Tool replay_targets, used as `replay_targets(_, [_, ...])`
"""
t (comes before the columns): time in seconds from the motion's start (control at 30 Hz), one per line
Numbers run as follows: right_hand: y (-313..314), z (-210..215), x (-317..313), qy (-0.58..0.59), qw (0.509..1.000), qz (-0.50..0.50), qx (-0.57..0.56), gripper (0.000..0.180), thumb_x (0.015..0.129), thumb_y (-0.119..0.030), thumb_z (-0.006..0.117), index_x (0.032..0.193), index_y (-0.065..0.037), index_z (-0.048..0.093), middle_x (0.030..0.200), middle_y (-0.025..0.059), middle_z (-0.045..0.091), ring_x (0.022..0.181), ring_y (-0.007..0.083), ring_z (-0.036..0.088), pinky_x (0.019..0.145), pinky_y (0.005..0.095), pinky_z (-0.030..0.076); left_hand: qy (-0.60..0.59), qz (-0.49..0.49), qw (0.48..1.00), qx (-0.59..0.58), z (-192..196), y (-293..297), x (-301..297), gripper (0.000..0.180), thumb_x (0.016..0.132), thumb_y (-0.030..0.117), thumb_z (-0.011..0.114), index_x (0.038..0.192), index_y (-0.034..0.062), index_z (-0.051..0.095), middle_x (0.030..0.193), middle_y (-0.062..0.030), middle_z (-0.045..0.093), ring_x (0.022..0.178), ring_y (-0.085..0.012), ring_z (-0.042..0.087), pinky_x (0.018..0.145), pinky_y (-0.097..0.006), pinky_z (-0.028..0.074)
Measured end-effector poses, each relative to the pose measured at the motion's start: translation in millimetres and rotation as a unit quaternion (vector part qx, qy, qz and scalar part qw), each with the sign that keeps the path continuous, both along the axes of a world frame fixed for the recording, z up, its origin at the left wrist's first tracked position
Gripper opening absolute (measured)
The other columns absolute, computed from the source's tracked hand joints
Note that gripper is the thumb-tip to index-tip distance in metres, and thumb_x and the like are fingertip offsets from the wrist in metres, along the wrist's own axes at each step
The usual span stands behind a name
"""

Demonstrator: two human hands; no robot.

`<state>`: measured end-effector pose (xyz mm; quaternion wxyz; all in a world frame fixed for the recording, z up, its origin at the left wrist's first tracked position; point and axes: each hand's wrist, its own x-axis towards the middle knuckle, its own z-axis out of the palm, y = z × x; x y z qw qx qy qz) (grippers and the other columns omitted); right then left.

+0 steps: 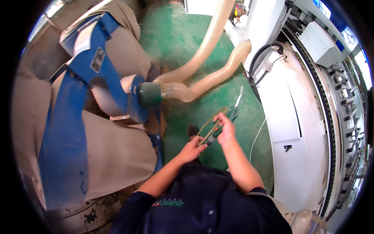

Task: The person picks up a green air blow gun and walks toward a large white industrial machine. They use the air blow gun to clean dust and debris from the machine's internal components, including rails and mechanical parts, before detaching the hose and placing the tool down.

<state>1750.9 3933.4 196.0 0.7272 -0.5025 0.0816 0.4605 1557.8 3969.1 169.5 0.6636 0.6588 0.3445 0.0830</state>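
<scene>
My left hand (193, 150) is closed around the near end of a thin tan strip (209, 135), which runs up to my right hand. Another stretch of it bows out to the left as a loop. My right hand (226, 130) is higher, its fingers bent around the strip and a long dark green tool (233, 113). From the tool's far end sticks a narrow, pale, blade-like piece (239, 96). A grey part of the tool shows close to my left fingers. Blur hides the tool's exact kind. Both hands are in front of my dark shirt, above the green floor.
On the left stands a blue dust-collector-like machine (93, 58) with large beige bags (117, 156). Two ribbed tan hoses (212, 84) join its dark green inlet (150, 94). A long white machine (286, 117) lines the right side, with a black hose (254, 72). A thin white cable (255, 140) lies on the floor.
</scene>
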Motion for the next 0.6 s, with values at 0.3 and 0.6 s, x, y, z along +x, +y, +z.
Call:
replay_targets(0.3, [99.2,78.3,207.8,-0.126,0.992,0.012,0.016,0.047,0.097,-0.043,0.053,0.122,-0.004,0.050,0.109,0.0093,0.062,0.103,0.0198,0.059,0.072,0.0332,0.043,-0.008,0.158,0.976,-0.150,37.3,216.4,182.4,0.031,0.099,0.036,0.052,0.083,0.0091,0.059,0.064,0.0059,0.039,0.059,-0.0061,0.035,0.051,-0.024,0.029])
replay_targets(0.6, [213.4,126.5,308.5,-0.115,0.980,-0.018,0.162,0.039,0.100,-0.043,0.044,0.118,-0.009,0.051,0.108,0.0084,0.060,0.108,0.0232,0.057,0.074,0.0336,0.041,-0.066,-0.150,0.919,0.357,112.3,323.6,325.8,0.071,0.088,0.044,0.064,0.135,-0.0044,0.040,0.134,-0.0277,0.047,0.130,-0.0389,0.041,0.108,-0.046,0.031])
